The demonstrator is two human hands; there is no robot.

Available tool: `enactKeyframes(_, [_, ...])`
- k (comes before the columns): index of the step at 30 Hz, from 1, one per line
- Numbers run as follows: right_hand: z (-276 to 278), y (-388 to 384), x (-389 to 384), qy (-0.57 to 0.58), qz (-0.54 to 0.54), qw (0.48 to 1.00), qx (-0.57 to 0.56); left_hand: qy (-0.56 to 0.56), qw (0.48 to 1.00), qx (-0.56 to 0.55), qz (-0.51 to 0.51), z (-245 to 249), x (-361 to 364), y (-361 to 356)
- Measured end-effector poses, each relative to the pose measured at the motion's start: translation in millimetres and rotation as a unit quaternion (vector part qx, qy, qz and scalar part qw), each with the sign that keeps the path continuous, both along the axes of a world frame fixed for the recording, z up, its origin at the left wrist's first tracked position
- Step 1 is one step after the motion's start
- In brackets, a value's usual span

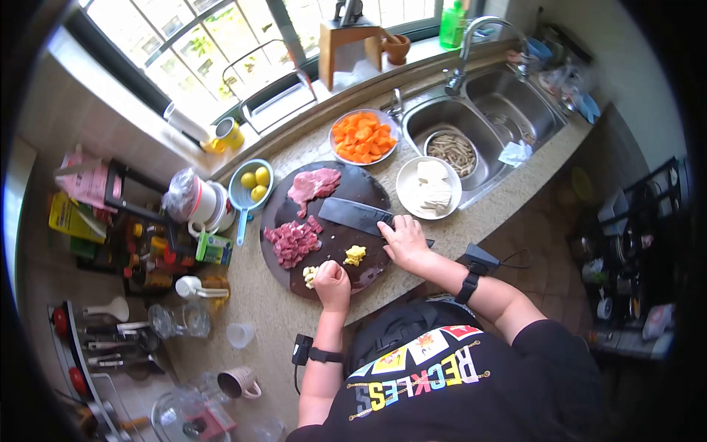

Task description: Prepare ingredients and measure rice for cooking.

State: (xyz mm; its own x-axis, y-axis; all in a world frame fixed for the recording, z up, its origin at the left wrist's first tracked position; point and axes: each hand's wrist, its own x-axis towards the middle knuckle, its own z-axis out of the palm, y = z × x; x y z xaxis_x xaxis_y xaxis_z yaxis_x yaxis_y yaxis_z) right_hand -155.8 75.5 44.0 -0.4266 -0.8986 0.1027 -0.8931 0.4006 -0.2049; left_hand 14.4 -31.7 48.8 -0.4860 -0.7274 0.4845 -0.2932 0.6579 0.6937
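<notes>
On the round dark cutting board (331, 234) lies a cleaver (346, 214), its broad blade pointing to the far left. My right hand (405, 243) is closed over its handle end, with fingers reaching onto the blade. My left hand (333, 286) is curled into a fist at the near edge of the board, right beside pale chopped garlic (309, 276); whatever its fingers hold is hidden. Between my hands sits a small heap of yellow minced pieces (355, 255). Diced red meat (292, 242) and a larger raw meat piece (314, 186) rest farther left and back.
Behind the board stand a bowl of cut carrots (363, 138) and a blue strainer (244, 205) with yellow-green fruits. A white bowl (410, 204) is beside the double sink (482, 177). Bottles, a mug (237, 384) and a plastic cup (239, 335) crowd the left counter.
</notes>
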Motion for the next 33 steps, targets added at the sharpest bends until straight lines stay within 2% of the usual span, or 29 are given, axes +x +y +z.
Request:
enactKeyframes(2, [9.6,-1.3,4.8,-0.022,-0.011,0.997,-0.079,0.003,1.000,0.007,-0.023,-0.2,-2.1,-2.3])
enactKeyframes(4, [20.8,-0.3,6.6,-0.103,0.003,0.976,-0.190,0.005,0.999,0.025,-0.043,0.0,-7.3,-4.3])
enactKeyframes(6, [30.3,5.5,8.9,-0.159,0.000,0.957,-0.241,-0.006,0.998,0.024,-0.065,7.1,-12.3,-1.8])
enactKeyframes(7, [36.8,8.5,8.3,-0.151,-0.015,0.958,-0.242,0.000,0.997,0.021,-0.076,11.4,-17.6,-1.7])
enactKeyframes(9, [50.8,20.4,8.7,-0.250,-0.048,0.923,-0.290,0.013,0.995,0.022,-0.095,22.9,-27.4,3.4])
enactKeyframes(12, [70.6,42.6,-4.0,-0.295,-0.104,0.895,-0.318,0.032,0.993,0.000,-0.115,41.9,-48.5,13.3])
enactKeyframes(13, [77.6,51.2,-12.3,-0.240,-0.092,0.898,-0.356,0.043,0.992,0.002,-0.120,48.1,-55.8,19.0])
enactKeyframes(14, [88.5,64.2,-34.8,-0.272,-0.114,0.870,-0.396,0.060,0.988,-0.011,-0.140,56.4,-75.4,20.7])
enactKeyframes(16, [105.2,84.5,-39.3,-0.304,-0.131,0.857,-0.395,0.051,0.989,-0.002,-0.137,75.9,-73.7,38.8])
enactKeyframes(18, [135.7,106.0,-87.6,-0.304,-0.129,0.832,-0.445,0.081,0.988,-0.010,-0.134,104.3,-102.6,52.5])
enactKeyframes(19, [148.0,116.5,-81.3,-0.320,-0.156,0.840,-0.410,0.073,0.988,0.024,-0.133,114.2,-95.6,66.8])
enactKeyframes(20, [161.0,125.3,-127.3,-0.267,-0.115,0.836,-0.465,0.122,0.983,-0.050,-0.131,122.0,-127.7,68.9])
enactKeyframes(22, [184.6,149.9,-141.9,-0.276,-0.119,0.844,-0.445,0.112,0.986,-0.007,-0.120,135.1,-136.4,96.0])
enactKeyframes(24, [194.6,166.2,-200.2,-0.386,-0.058,0.760,-0.520,0.159,0.977,-0.068,-0.123,138.1,-201.2,117.7])
enactKeyframes(25, [208.1,179.0,-198.9,-0.396,-0.074,0.771,-0.493,0.141,0.982,-0.015,-0.123,142.3,-195.0,133.2])
enactKeyframes(26, [193.3,186.6,-243.0,-0.337,-0.054,0.801,-0.491,0.160,0.977,-0.038,-0.136,132.7,-240.0,139.4])
enactKeyframes(27, [195.8,201.7,-268.5,-0.334,-0.047,0.803,-0.491,0.168,0.975,-0.050,-0.137,130.4,-269.8,155.0])
enactKeyframes(28, [208.2,209.5,-263.3,-0.344,-0.063,0.817,-0.458,0.174,0.974,0.015,-0.146,132.1,-268.5,168.9])
enactKeyframes(29, [200.5,217.8,-293.5,-0.360,-0.008,0.786,-0.502,0.200,0.964,0.014,-0.174,125.8,-314.6,178.5])
enactKeyframes(30, [198.2,231.8,-313.1,-0.372,-0.002,0.776,-0.509,0.132,0.968,0.039,-0.208,124.0,-333.0,188.4])
enactKeyframes(31, [196.5,239.1,-312.3,-0.423,-0.011,0.773,-0.472,0.154,0.957,0.071,-0.236,127.8,-338.4,201.1])
enactKeyframes(32, [180.9,246.5,-346.5,-0.446,0.007,0.756,-0.479,0.190,0.939,0.049,-0.284,128.0,-384.3,205.3])
enactKeyframes(33, [164.3,246.6,-369.5,-0.497,0.113,0.685,-0.520,0.185,0.909,0.160,-0.336,119.5,-410.4,212.2])
